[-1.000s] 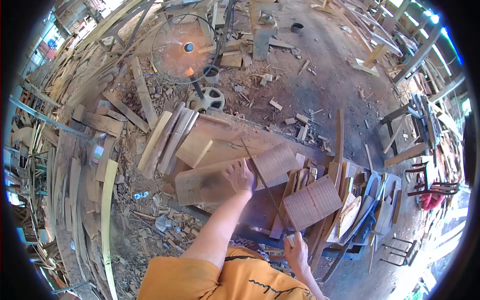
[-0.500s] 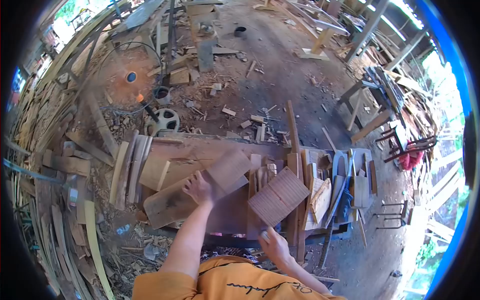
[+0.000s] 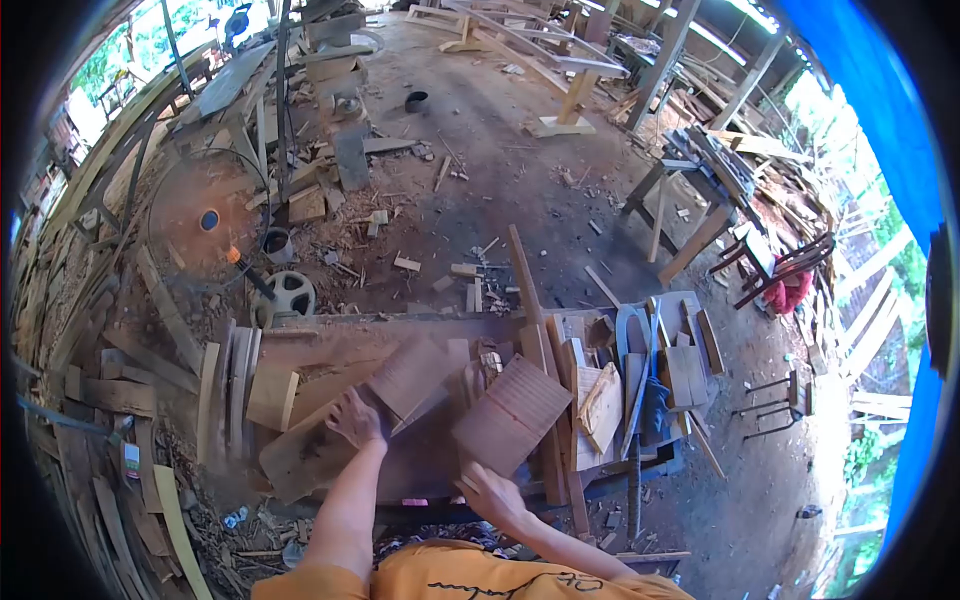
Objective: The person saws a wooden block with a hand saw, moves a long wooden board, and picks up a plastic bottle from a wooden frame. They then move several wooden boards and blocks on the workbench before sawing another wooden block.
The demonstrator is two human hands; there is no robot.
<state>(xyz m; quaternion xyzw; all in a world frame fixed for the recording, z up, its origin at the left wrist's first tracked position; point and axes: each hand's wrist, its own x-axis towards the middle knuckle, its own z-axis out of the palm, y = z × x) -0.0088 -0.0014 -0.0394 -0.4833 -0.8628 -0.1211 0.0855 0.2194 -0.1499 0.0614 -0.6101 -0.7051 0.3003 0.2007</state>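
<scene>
My left hand [image 3: 357, 420] rests with spread fingers on a long brown board [image 3: 300, 460], beside the lower left edge of a smaller ribbed board [image 3: 408, 375]. To its right, a larger reddish-brown ribbed board [image 3: 512, 415] lies at a slant over other wood on the workbench [image 3: 350, 335]. At the lower edge of this larger board is my right hand [image 3: 492, 495], its fingers drawn together near the corner. Anything small between those fingers is too blurred to make out.
Upright wood pieces [image 3: 236, 390] line the bench's left end. Planks and a blue cloth [image 3: 655, 410] crowd its right side. Beyond are a spoked wheel [image 3: 290, 294], scattered offcuts, a wooden stand [image 3: 690, 200] and dark chair-like frames [image 3: 770, 265].
The head view has shifted, so the bench and floor items appear farther left and lower. My right hand's fingers are more extended. Both hands remain by the ribbed boards.
</scene>
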